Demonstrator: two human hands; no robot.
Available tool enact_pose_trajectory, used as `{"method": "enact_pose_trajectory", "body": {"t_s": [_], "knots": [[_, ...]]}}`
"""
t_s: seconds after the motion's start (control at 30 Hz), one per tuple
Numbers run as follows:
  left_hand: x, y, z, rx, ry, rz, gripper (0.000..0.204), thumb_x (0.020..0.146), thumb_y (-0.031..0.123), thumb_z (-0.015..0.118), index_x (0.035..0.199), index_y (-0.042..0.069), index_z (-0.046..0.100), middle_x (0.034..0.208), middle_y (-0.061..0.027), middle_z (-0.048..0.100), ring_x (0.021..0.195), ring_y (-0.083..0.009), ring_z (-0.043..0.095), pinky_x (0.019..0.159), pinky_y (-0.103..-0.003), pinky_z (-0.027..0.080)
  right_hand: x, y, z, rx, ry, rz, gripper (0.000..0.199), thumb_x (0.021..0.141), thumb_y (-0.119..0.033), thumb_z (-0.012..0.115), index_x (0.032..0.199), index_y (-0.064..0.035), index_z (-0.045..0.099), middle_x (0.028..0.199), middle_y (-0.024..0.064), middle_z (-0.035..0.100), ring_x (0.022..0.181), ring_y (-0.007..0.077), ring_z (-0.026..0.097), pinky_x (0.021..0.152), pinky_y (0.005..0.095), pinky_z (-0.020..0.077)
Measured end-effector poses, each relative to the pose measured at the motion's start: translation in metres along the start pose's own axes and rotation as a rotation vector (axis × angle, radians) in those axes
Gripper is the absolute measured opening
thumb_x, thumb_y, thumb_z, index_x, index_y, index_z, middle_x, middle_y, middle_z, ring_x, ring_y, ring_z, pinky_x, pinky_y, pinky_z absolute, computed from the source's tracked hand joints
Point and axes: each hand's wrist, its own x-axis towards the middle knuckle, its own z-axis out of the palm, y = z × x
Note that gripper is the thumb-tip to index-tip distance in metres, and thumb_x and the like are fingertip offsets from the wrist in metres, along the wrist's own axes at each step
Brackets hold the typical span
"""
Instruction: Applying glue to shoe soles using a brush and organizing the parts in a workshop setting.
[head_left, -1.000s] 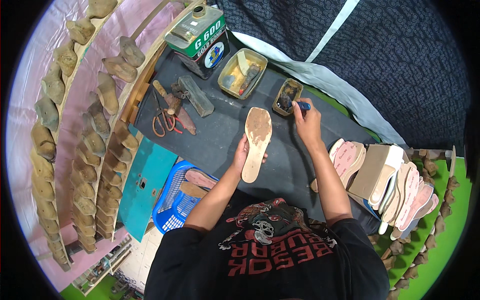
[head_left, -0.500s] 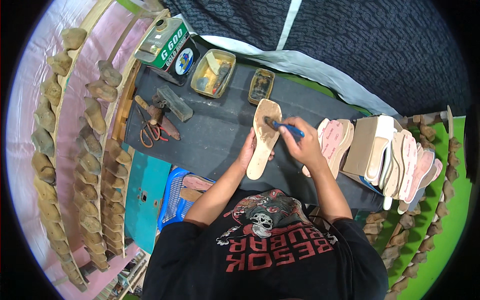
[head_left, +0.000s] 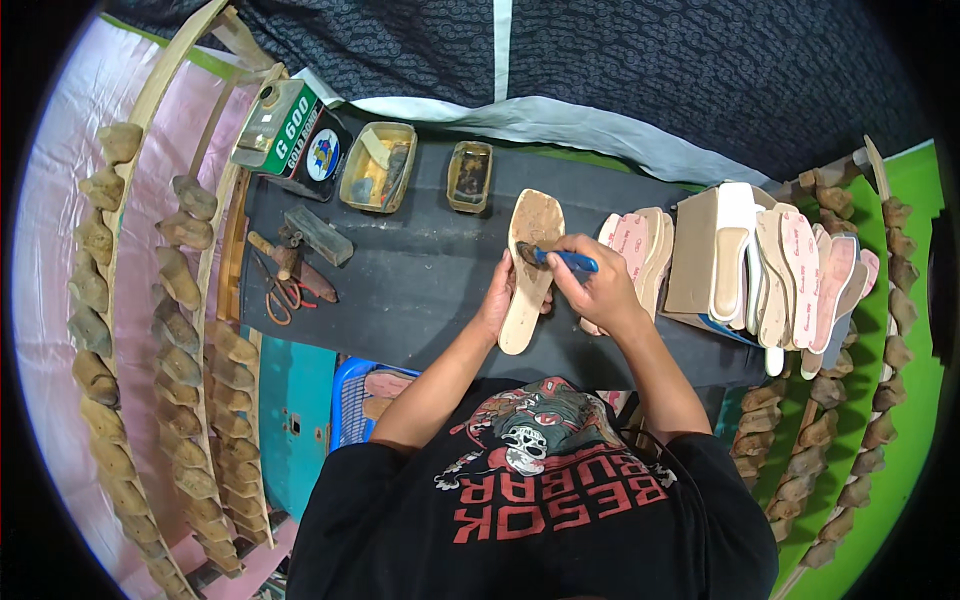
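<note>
A tan insole is held over the dark table by my left hand, whose fingers wrap round its edge from below. Its wide end, pointing away from me, bears a brownish wet-looking coat. My right hand is closed round the blue handle of a brush. The bristles touch the insole near the lower border of the coated part. Just right of my right hand lie several loose insoles, some pink and some tan. The left fingertips are partly hidden under the insole.
On the dark table stand a green metal can, a tub with tools and a smaller tub. Scissors lie by a grey block. Insoles crowd a box at right. Racks of shoe lasts flank both sides.
The brush has moved down the insole, from the middle of the coat toward its lower border. The camera view has turned slightly, shifting the table. Both hands keep their hold.
</note>
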Motion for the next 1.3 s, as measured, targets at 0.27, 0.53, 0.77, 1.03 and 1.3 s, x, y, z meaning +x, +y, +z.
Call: {"method": "enact_pose_trajectory", "body": {"t_s": [0.27, 0.53, 0.77, 1.03, 1.3], "knots": [[0.011, -0.006, 0.015, 0.056, 0.013, -0.016, 0.065, 0.1, 0.069, 0.04, 0.123, 0.013, 0.061, 0.099, -0.0056, 0.068, 0.078, -0.0194, 0.067, 0.065, -0.036, 0.055, -0.014, -0.001, -0.014, -0.006, 0.059, -0.058, 0.015, 0.089, -0.008, 0.072, 0.1, 0.0005, 0.064, 0.086, 0.0165, 0.068, 0.075, 0.0329, 0.069, 0.068, 0.0384, 0.0542], [0.016, -0.017, 0.021, 0.037, 0.012, -0.047, 0.064, 0.099, 0.071, 0.042, 0.123, 0.014, 0.06, 0.098, -0.0045, 0.067, 0.077, -0.0176, 0.064, 0.065, -0.034, 0.053, -0.008, 0.003, -0.02, -0.009, 0.119, -0.054, 0.014, 0.091, -0.007, 0.071, 0.1, 0.0002, 0.065, 0.086, 0.0153, 0.069, 0.073, 0.0283, 0.069, 0.065, 0.0359, 0.0539], [0.017, -0.016, 0.024, 0.09, 0.013, -0.026, 0.063, 0.1, 0.07, 0.041, 0.123, 0.014, 0.059, 0.096, -0.0045, 0.066, 0.077, -0.0176, 0.064, 0.065, -0.034, 0.053, -0.008, 0.0, -0.023, -0.008, 0.126, -0.03, 0.012, 0.092, -0.007, 0.07, 0.1, 0.0004, 0.065, 0.086, 0.0149, 0.069, 0.073, 0.0259, 0.07, 0.066, 0.0345, 0.0544], [0.019, -0.021, 0.026, 0.057, 0.034, -0.01, 0.061, 0.1, 0.068, 0.041, 0.125, 0.015, 0.057, 0.099, -0.005, 0.065, 0.077, -0.0184, 0.064, 0.065, -0.034, 0.053, -0.01, 0.001, -0.021, -0.031, 0.133, -0.02, 0.012, 0.093, -0.007, 0.07, 0.1, 0.0005, 0.064, 0.085, 0.0136, 0.07, 0.073, 0.0245, 0.071, 0.065, 0.0342, 0.0545], [0.025, -0.014, 0.019, 0.094, -0.075, -0.057, 0.064, 0.098, 0.07, 0.046, 0.123, 0.012, 0.057, 0.096, -0.0044, 0.062, 0.08, -0.0162, 0.061, 0.067, -0.033, 0.05, -0.008, -0.008, -0.027, -0.048, 0.231, -0.025, 0.012, 0.092, -0.006, 0.07, 0.1, 0.001, 0.065, 0.087, 0.0139, 0.071, 0.075, 0.0263, 0.072, 0.066, 0.0339, 0.0549]]}}
